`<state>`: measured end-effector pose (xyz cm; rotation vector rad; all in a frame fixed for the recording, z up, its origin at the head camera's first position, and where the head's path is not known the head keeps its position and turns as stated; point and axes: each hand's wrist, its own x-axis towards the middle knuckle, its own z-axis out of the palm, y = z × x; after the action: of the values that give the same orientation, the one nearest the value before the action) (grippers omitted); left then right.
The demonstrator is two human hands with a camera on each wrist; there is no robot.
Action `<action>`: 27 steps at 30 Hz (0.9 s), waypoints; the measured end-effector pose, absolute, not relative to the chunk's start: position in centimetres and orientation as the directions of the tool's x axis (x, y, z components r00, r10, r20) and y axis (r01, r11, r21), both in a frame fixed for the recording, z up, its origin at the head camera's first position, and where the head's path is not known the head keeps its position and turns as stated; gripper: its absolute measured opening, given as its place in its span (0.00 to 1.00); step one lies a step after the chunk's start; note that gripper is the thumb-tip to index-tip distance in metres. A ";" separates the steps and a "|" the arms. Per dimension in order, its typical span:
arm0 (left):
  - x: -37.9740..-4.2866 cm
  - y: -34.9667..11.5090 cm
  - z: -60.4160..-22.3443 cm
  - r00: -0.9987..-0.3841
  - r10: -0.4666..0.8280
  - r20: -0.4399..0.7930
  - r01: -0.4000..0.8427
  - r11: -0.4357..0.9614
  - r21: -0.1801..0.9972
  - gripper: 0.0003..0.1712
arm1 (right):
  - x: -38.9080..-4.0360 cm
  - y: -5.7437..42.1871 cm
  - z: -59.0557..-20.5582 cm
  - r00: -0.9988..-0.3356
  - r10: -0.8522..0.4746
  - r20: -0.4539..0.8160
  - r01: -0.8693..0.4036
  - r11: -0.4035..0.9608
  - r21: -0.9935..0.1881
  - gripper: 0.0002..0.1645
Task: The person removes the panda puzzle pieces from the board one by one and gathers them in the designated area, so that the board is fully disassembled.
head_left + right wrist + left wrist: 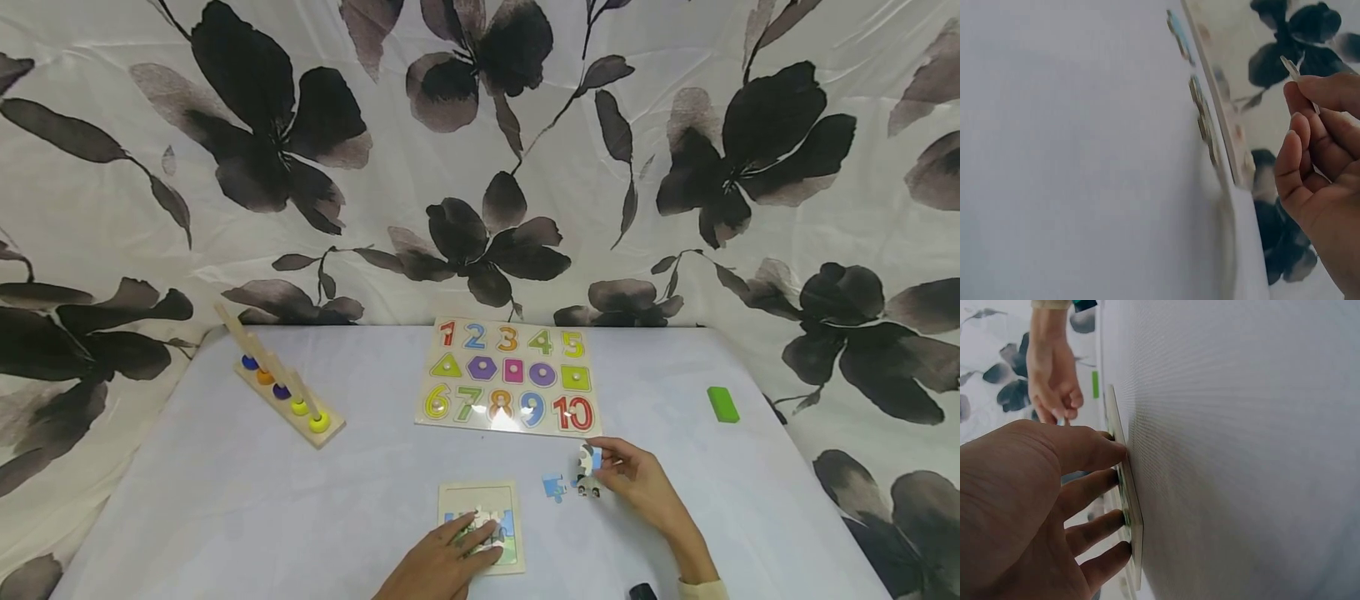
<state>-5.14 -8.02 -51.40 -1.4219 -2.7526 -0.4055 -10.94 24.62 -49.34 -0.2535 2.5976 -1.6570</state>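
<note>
My left hand [442, 557] lies over a small wooden puzzle tray [477, 493] near the front of the table. Its fingers are spread, with fingertips on the picture pieces [507, 523] and the thumb at the tray's edge in the left wrist view. To the right, my right hand [637, 482] pinches a jigsaw piece [1289, 66] between thumb and fingertips, raised above the table. Below that hand lie a light blue jigsaw piece [554, 487] and a grey-and-white patterned one [588, 487]. My left palm hides part of the tray's lower left.
Behind the hands lies a number and shape board [495, 426]. A wooden peg stacker [328, 429] with coloured rings stands at the back left. A green block [723, 404] is at the right, and a black object [642, 592] at the front edge. Floral cloth [600, 208] hangs behind the table.
</note>
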 end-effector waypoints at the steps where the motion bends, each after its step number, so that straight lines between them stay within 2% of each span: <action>1: -5.2 -8.0 -51.4 -0.583 0.800 0.141 0.807 0.550 0.215 0.25 | -11.0 25.0 -49.4 -0.987 -0.156 0.037 -0.101 0.427 -0.899 0.23; 14: -5.1 -8.2 -51.5 -0.580 0.804 0.131 0.808 0.547 0.220 0.27 | -10.5 29.2 -50.2 -0.979 -0.147 -0.142 0.039 0.549 -0.835 0.23; 27: -5.1 -8.1 -51.0 -0.594 0.803 0.049 0.793 0.573 0.210 0.27 | -10.3 30.0 -50.4 -0.968 -0.202 -0.148 0.009 0.562 -0.827 0.22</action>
<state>-5.07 -8.10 -50.97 -1.4375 -2.8310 -0.3361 -10.25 29.95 -50.44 -0.1612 2.5705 -1.3639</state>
